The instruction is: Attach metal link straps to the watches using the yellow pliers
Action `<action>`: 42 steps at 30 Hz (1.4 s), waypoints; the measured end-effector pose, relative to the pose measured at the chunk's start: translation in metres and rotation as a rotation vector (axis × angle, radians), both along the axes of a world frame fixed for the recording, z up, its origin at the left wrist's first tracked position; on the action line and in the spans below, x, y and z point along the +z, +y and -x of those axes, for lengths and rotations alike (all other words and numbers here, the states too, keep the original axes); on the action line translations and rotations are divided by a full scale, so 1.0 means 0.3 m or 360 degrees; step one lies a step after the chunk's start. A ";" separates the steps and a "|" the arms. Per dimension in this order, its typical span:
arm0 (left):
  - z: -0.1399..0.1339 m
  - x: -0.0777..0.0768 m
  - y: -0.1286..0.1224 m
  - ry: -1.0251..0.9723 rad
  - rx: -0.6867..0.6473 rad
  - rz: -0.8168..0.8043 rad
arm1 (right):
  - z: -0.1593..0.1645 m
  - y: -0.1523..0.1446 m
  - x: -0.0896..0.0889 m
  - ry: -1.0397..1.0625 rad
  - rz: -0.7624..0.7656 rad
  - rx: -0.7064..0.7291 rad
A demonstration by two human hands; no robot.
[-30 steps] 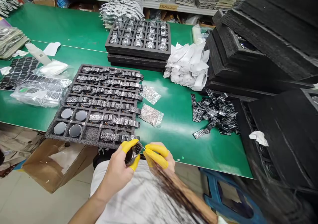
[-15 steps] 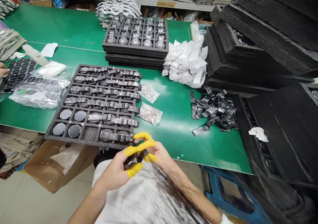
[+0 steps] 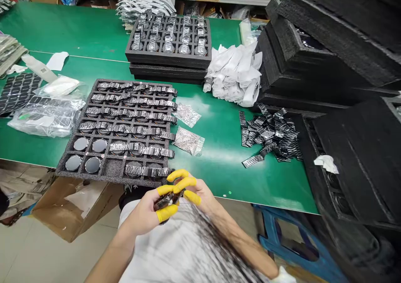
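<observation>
A dark wristwatch [image 3: 163,201] is held above my lap, just off the near edge of the table. My left hand [image 3: 144,212] grips its body between thumb and index finger, both in yellow finger cots. On the watch's right end, my right hand [image 3: 200,193] pinches with cot-covered fingertips; the exact spot is hidden behind them. Right in front lies a black foam tray [image 3: 114,169] with rows of watches on dark metal link bands, one bare compartment, and several round watch heads [image 3: 93,164] without bands at its lower left.
Two small bags of metal pins [image 3: 188,141] lie right of the tray. Further right sits a heap of black link bands [image 3: 271,134]. White wrapped pieces [image 3: 233,74], stacked watch trays [image 3: 169,59] and tall black foam stacks [image 3: 291,61] stand behind. A cardboard box [image 3: 59,216] is below.
The watch has turned slightly in my fingers, and my right thumb has shifted. Another person's hand at the left edge has gone out of view. The view has tilted a little.
</observation>
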State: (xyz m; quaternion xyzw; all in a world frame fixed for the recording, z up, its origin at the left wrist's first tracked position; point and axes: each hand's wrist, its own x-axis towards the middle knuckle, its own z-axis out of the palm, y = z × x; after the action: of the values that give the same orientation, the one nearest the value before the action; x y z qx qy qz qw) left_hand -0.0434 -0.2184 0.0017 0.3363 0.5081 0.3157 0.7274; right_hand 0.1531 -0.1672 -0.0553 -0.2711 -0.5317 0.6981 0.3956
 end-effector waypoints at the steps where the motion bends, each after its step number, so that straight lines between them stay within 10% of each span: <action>1: 0.001 -0.006 -0.004 -0.0008 -0.0003 0.0013 | -0.001 0.001 -0.003 -0.0013 -0.0034 0.0008; 8: 0.034 -0.016 -0.001 0.0339 0.0246 -0.0414 | 0.038 -0.049 -0.013 0.0234 0.0403 -0.0365; 17: 0.086 0.011 0.041 0.1378 -0.0423 -0.1574 | 0.113 -0.076 0.075 0.0291 0.0832 0.0293; 42: 0.076 -0.023 0.015 0.1493 -0.0242 -0.1690 | 0.116 -0.061 0.092 0.0222 0.0963 0.0190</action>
State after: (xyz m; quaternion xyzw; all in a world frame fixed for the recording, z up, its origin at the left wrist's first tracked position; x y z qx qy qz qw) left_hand -0.0662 -0.2138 -0.0051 0.7801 0.5203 0.2909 0.1902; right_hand 0.1185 -0.1855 -0.0276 -0.2963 -0.2864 0.8635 0.2909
